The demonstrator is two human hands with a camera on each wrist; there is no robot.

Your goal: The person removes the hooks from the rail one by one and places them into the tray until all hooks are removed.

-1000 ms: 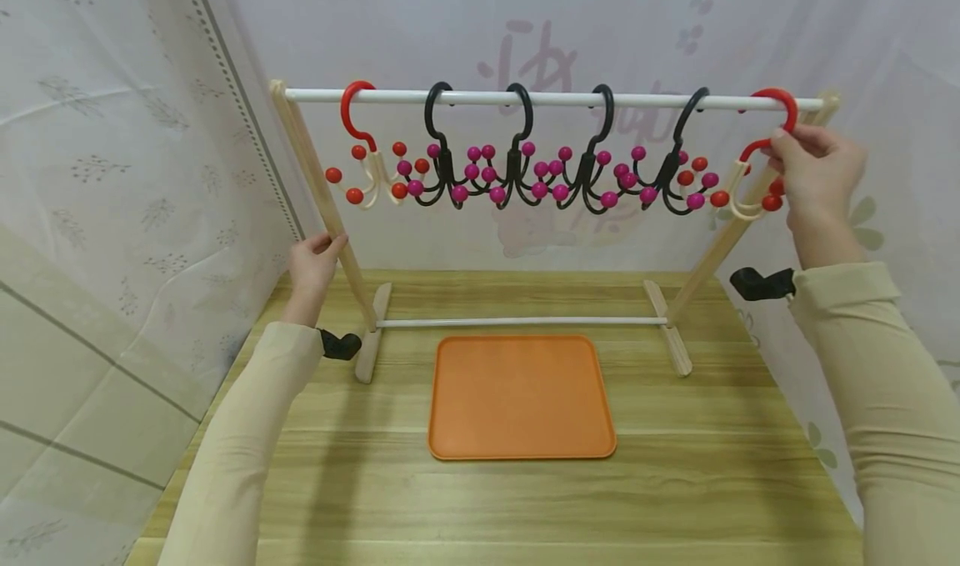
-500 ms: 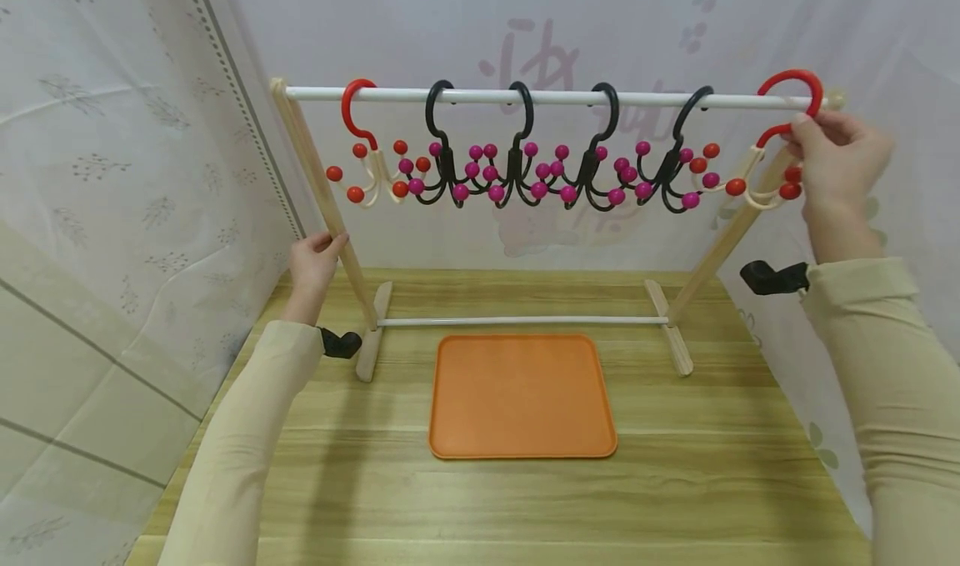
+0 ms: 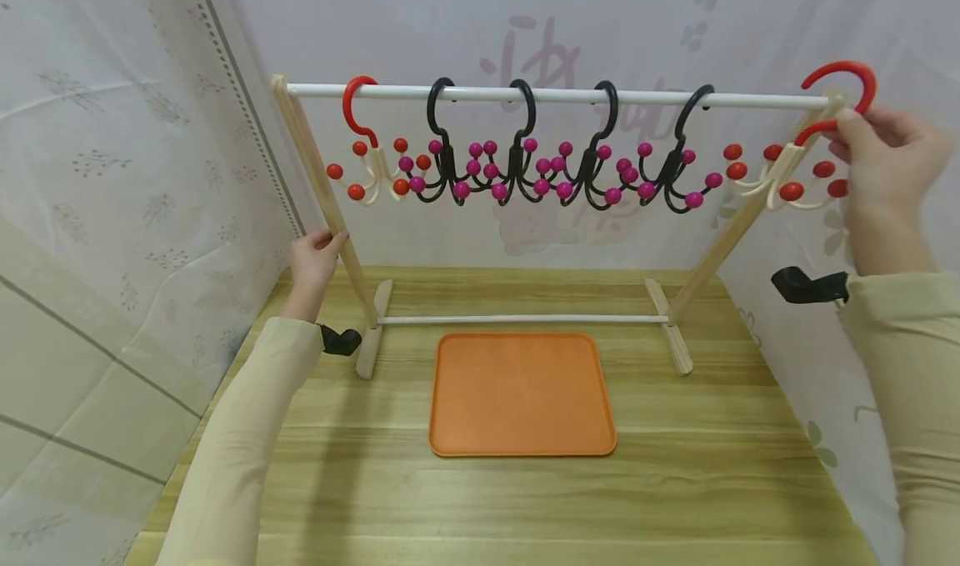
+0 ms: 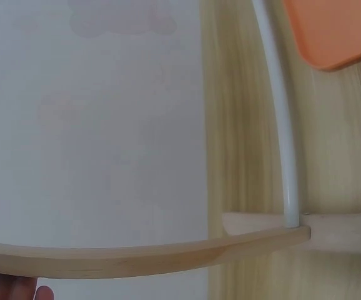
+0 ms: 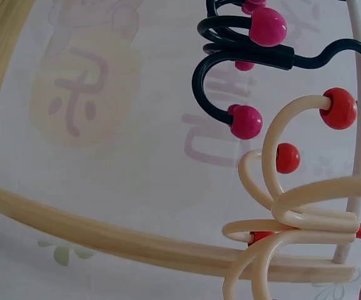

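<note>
Faded pink characters (image 3: 550, 45) on back cloth (image 3: 450, 24), prob. Chinese, too faint & part-hidden to read; no other legible txt.

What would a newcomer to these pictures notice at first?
Probably the four black branched hooks with pink balls, along the white horizontal rod. At its right end, the right hand pinches a red and cream branched hook with red balls. A rectangular orange tray lies on the woodgrain table below.

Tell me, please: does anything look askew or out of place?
Only the rightmost hanger, held in the right hand: its hook tip shows above the white bar, while the other hangers hook over it.
</note>
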